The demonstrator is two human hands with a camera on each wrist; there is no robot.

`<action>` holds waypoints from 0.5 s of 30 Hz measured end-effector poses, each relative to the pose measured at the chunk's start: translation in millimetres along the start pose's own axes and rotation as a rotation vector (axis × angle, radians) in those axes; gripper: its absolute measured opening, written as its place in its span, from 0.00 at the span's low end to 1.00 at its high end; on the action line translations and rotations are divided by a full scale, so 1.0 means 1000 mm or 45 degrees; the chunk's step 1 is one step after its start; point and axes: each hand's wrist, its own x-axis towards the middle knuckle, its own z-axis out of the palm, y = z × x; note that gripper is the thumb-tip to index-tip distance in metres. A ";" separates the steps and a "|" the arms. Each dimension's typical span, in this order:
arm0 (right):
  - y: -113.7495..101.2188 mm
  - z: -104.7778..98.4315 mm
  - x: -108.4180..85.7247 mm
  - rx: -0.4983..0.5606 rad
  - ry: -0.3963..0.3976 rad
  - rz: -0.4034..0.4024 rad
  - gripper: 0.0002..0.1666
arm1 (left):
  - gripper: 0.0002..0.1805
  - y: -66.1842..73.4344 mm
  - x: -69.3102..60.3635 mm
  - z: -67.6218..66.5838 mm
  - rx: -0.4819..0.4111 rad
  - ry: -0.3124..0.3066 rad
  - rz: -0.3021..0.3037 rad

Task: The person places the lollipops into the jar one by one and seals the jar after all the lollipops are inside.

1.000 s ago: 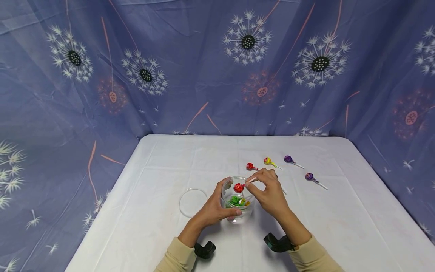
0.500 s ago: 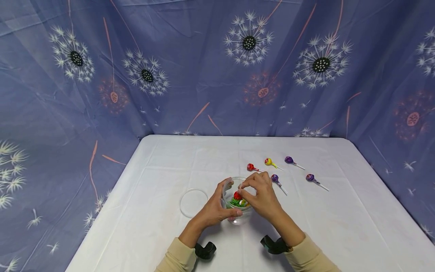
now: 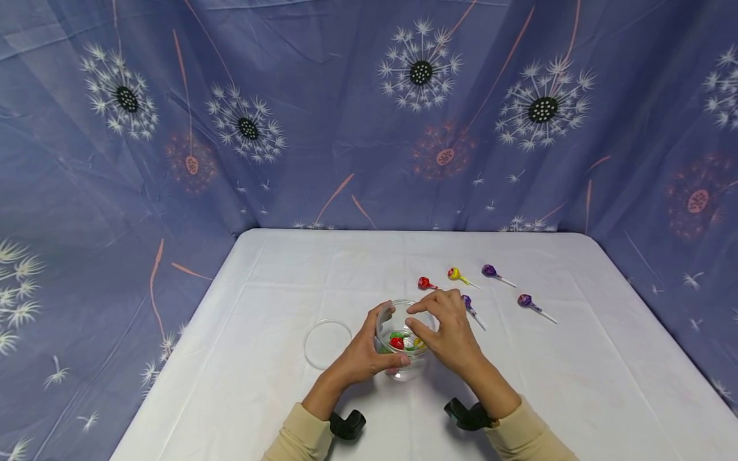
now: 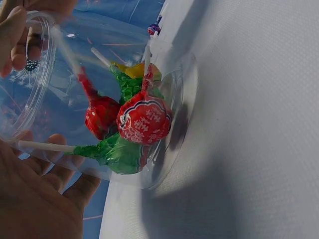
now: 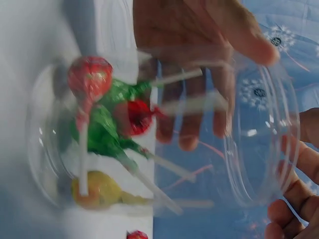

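My left hand (image 3: 363,353) curls round the clear jar (image 3: 405,371), likely to steady it, wrapped lollipops (image 4: 144,119) inside; at its mouth my right hand (image 3: 450,325), thumb and fingers parted, holds nothing.

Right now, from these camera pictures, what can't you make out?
Head view: the stick end of the red lollipop outside the jar, hidden by the right hand.
Left wrist view: part of the yellow lollipop, covered by a green one.
Left wrist view: print on the purple lollipop, too small.
Right wrist view: a reddish wrapper, cut off by the bottom edge.
Right wrist view: print on the front lollipop, blurred.
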 end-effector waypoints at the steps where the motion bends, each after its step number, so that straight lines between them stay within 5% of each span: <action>1: 0.001 -0.002 0.001 0.007 0.006 0.019 0.11 | 0.53 0.000 0.000 0.000 0.002 0.001 0.000; 15: 0.023 -0.030 0.005 -0.051 0.110 0.221 0.15 | 0.54 0.001 0.000 0.001 0.066 0.030 -0.033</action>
